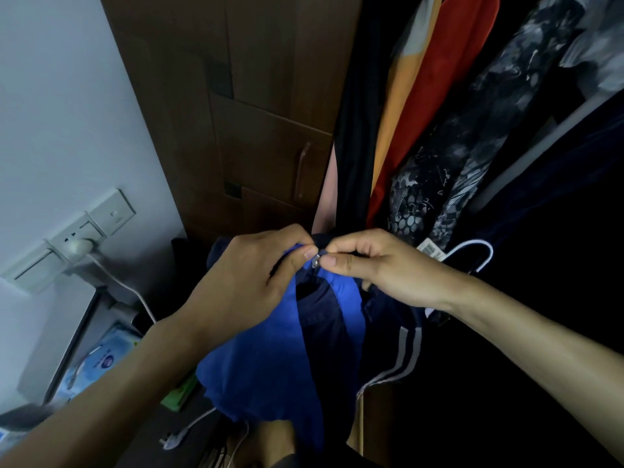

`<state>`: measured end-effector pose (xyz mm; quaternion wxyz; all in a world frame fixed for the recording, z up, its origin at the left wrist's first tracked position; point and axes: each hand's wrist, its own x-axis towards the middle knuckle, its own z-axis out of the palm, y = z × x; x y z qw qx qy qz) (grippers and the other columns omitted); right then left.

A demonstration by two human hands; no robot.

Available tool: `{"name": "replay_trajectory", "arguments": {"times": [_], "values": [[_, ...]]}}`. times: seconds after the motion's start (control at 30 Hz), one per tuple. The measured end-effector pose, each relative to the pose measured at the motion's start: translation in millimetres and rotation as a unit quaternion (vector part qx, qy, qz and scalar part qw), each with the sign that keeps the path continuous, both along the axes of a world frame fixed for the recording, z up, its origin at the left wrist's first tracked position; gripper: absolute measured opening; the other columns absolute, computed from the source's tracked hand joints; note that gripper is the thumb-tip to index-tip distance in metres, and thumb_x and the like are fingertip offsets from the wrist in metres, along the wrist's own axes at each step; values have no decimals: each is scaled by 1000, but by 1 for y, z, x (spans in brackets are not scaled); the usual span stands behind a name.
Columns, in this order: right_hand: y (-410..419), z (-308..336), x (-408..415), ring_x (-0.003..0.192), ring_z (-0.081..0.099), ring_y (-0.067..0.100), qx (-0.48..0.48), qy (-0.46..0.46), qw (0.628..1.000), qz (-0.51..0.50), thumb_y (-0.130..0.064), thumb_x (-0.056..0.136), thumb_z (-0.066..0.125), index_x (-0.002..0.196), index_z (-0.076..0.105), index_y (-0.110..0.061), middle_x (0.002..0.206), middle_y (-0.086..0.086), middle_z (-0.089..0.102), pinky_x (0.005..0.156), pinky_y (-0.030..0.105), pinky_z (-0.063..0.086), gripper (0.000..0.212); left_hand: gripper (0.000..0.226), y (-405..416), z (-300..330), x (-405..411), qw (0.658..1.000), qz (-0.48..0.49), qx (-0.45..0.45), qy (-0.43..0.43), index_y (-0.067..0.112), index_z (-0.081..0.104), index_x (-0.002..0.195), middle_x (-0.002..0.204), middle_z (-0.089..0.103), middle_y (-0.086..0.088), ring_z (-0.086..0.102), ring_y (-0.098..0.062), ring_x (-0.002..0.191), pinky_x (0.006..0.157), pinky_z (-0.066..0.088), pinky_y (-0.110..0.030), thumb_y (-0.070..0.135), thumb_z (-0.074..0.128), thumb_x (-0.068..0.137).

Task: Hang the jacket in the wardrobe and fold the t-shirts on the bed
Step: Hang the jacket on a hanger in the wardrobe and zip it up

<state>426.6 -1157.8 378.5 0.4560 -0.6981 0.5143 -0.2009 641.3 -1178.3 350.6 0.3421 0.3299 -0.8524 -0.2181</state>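
Both hands meet at the collar of a blue jacket (270, 359), which hangs straight down below them in front of the open wardrobe (256, 96). The left hand (250, 275) has its fingers curled and pinches the blue collar edge at its fingertips, with the jacket's bright blue front falling beneath its palm and wrist. The right hand (378, 265) pinches the small metal zipper pull (316, 261) between thumb and forefinger, just touching the left hand's fingertips; the darker navy panel with grey sleeve stripes (405, 352) drops below its wrist. A white hanger (479, 255) curves just beyond the back of the right hand, partly hidden by it. Above and past both hands hang other clothes: a black garment, an orange-red garment (429, 96) and a grey patterned garment (472, 136). Out past the left hand, a wall socket (81, 238) carries a white plug with its cable (125, 285) trailing down, and a pale blue packet (104, 359) lies beneath the left forearm's outer side.
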Motion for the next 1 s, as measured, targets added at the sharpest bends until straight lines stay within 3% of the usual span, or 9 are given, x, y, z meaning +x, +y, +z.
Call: {"name": "replay_trajectory", "arguments": {"times": [0.07, 0.13, 0.23, 0.43, 0.57, 0.73, 0.8, 0.87, 1.0], "values": [[3, 2, -5, 65, 52, -2, 20, -32, 999, -36, -23, 101, 57, 96, 72, -7, 69, -15, 59, 58, 12, 41, 23, 20, -2, -4, 5, 999, -21, -3, -48, 19, 63, 94, 81, 58, 15, 55, 0, 74, 72, 37, -7, 26, 48, 104], [4, 8, -11, 72, 54, 4, 5, -47, 997, -64, -34, 95, 57, 94, 73, -14, 80, 0, 63, 59, 13, 42, 26, 20, -2, -8, 9, 999, -21, 2, -50, 23, 62, 95, 86, 57, 19, 53, 4, 78, 76, 36, -6, 30, 45, 103], [2, 17, -11, 73, 53, 9, -15, -29, 999, -29, -39, 93, 57, 98, 73, -5, 82, 14, 60, 60, 15, 42, 37, 17, 2, -2, 10, 1000, 12, 9, 3, 25, 59, 92, 82, 58, 17, 58, 2, 79, 73, 38, -8, 29, 48, 104], [6, 16, -6, 65, 50, 7, 22, -55, 998, -12, -29, 99, 54, 85, 65, -6, 67, -6, 56, 57, 16, 39, 30, 11, 13, 14, 4, 999, 36, 10, 34, 29, 60, 93, 82, 63, 14, 62, 3, 81, 72, 38, -2, 26, 52, 101], [10, 15, -6, 79, 54, 18, 42, -47, 998, 6, -31, 104, 50, 101, 60, 9, 85, 9, 57, 65, 18, 43, 42, 15, 19, 16, 4, 997, 59, 23, 51, 25, 64, 94, 78, 67, 12, 65, -2, 80, 69, 41, -3, 28, 53, 102], [11, 14, -6, 92, 60, 25, 49, -62, 997, -8, -29, 104, 52, 109, 66, 5, 103, 29, 68, 84, 46, 49, 37, 17, 21, 21, 3, 993, 51, 78, 76, 20, 70, 108, 97, 71, 15, 66, 3, 96, 81, 45, -6, 23, 55, 100], [12, 17, -6, 85, 62, 15, 36, -55, 998, -7, -25, 105, 51, 107, 72, -2, 92, 19, 72, 76, 33, 49, 31, 17, 22, 25, 4, 992, 36, 100, 72, 22, 71, 109, 99, 72, 17, 66, 3, 99, 83, 46, -7, 26, 59, 97], [14, 18, -5, 73, 60, -1, 20, -54, 998, -3, -25, 102, 53, 102, 75, -13, 74, -8, 70, 66, 17, 46, 25, 14, 22, 29, 5, 992, 32, 105, 61, 24, 73, 105, 97, 73, 18, 67, 3, 98, 82, 46, -6, 26, 63, 95], [14, 16, 0, 84, 69, 1, -13, -73, 997, -29, -34, 93, 59, 106, 78, -17, 99, 0, 79, 65, 15, 49, 28, 9, 21, 31, 4, 993, 58, 92, 51, 24, 73, 99, 94, 73, 17, 65, 5, 96, 81, 44, -4, 23, 68, 93]]}}
